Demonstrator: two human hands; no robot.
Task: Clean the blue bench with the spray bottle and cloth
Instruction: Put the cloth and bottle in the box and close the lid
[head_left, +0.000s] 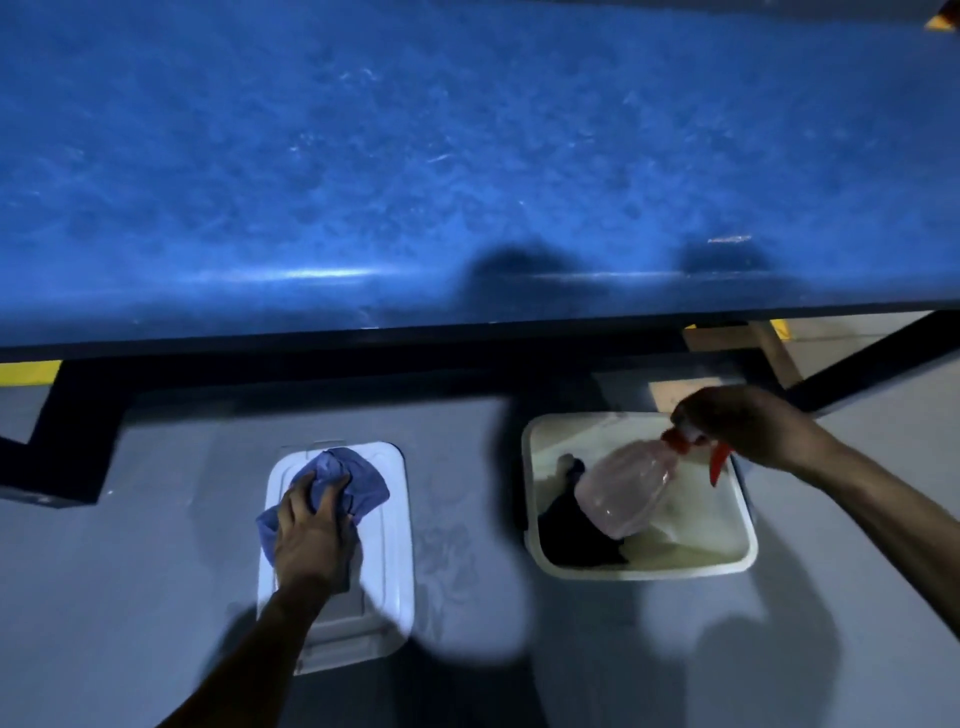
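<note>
The blue bench (415, 156) fills the upper half of the head view, its surface scuffed and streaky. On the grey floor below it, my left hand (311, 535) presses down on a crumpled blue cloth (348, 475) that lies on a white bin lid (384, 561). To the right, my right hand (753, 426) grips the red-nozzled head of a clear pinkish spray bottle (628, 493). The bottle hangs tilted over the open white bin (540, 540), its base pointing down into it.
A dark cloth (571, 530) lies inside the white bin, under the bottle. The bench's dark frame (78, 415) runs along the floor at left and right. Yellow floor marking (26, 371) shows under the bench at far left.
</note>
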